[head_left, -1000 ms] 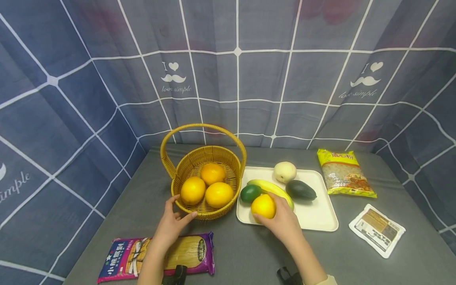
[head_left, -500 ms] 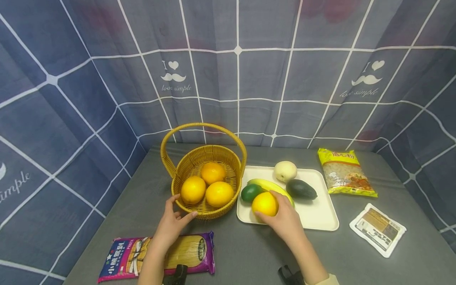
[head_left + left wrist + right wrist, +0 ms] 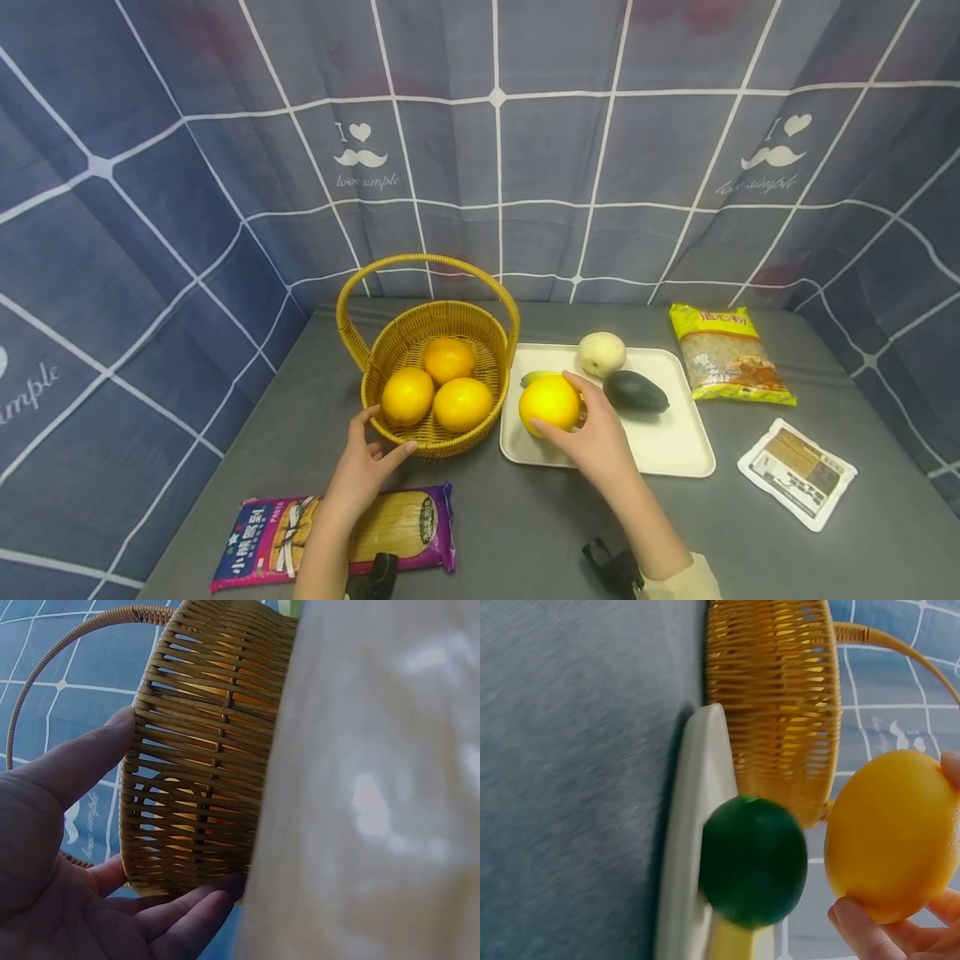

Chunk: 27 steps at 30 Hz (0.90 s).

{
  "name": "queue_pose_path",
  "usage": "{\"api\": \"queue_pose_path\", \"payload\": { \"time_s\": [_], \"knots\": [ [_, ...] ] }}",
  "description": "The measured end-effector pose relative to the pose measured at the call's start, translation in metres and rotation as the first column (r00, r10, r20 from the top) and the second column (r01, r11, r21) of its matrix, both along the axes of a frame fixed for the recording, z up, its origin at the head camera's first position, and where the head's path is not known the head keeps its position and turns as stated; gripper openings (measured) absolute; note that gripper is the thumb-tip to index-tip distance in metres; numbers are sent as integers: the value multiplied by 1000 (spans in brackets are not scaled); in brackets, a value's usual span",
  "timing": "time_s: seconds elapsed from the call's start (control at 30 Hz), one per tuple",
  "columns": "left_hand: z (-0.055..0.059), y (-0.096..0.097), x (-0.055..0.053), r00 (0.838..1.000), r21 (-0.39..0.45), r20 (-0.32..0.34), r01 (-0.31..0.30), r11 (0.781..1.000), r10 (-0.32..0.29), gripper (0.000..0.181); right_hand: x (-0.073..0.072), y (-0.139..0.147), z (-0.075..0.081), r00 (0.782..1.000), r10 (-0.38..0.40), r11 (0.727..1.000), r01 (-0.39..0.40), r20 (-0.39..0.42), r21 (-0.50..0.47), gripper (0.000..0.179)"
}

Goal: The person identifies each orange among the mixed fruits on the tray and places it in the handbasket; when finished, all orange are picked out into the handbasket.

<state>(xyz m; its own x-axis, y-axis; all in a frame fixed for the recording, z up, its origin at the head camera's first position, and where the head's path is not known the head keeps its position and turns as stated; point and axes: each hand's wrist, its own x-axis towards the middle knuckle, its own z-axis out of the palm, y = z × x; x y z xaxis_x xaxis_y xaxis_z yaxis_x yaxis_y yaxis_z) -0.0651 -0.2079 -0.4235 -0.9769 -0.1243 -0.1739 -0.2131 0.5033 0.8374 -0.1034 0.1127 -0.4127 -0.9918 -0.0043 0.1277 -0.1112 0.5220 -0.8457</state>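
Yellow-orange citrus fruit (image 3: 550, 403) is held in the right hand (image 3: 596, 437), fingers curled round its right and lower sides; grip full, closed on the fruit. Fruit is raised just clear of the white tray (image 3: 675, 450), per the right wrist view, where it hangs above the tray edge beside the green round fruit (image 3: 753, 859).

Key relation: wicker basket (image 3: 397, 342) lies directly to the fruit's left, just beside the tray; its rim is near the fruit, w/ no item between. Fruit is near-round, so no long axis worth noting. Right hand is the nearer one to the fruit; left hand (image 3: 363, 468) is at the basket's near wall, thumb and fingers spread against the weave, nothing enclosed. Three similar citrus (image 3: 437, 385) are already in the basket.

Behind the held fruit: banana tip (image 3: 534, 377) just seen, pale pear (image 3: 601, 353), dark avocado (image 3: 634, 392), all on tray. On the grey table (image 3: 525, 533): noodle packet (image 3: 330, 533) near left forearm, yellow bag (image 3: 726, 353) and small flat pack (image 3: 797, 472) well apart to the right.
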Motion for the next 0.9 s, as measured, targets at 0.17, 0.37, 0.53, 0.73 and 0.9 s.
{"api": "queue_pose_path", "payload": {
  "time_s": [0.17,0.37,0.53,0.73,0.9],
  "knots": [
    [-1,1,-2,1000,1,1,-6,1000,6,96,-2,-8,9,998,20,999,-21,-53,-26,81],
    [-1,1,-1,1000,12,3,-4,1000,4,96,-3,-23,16,997,66,989,-69,-32,-131,82],
    [-1,0,-1,1000,23,1,2,1000,-2,94,-11,-38,20,993,116,972,-117,-20,-206,81],
    [-2,0,-2,1000,28,3,6,1000,-6,91,-22,-55,24,988,151,967,-155,-38,-203,80],
    [-2,1,-1,1000,30,-3,5,1000,-5,94,-32,-70,27,982,179,967,-187,-62,-173,80]
  ]
}}
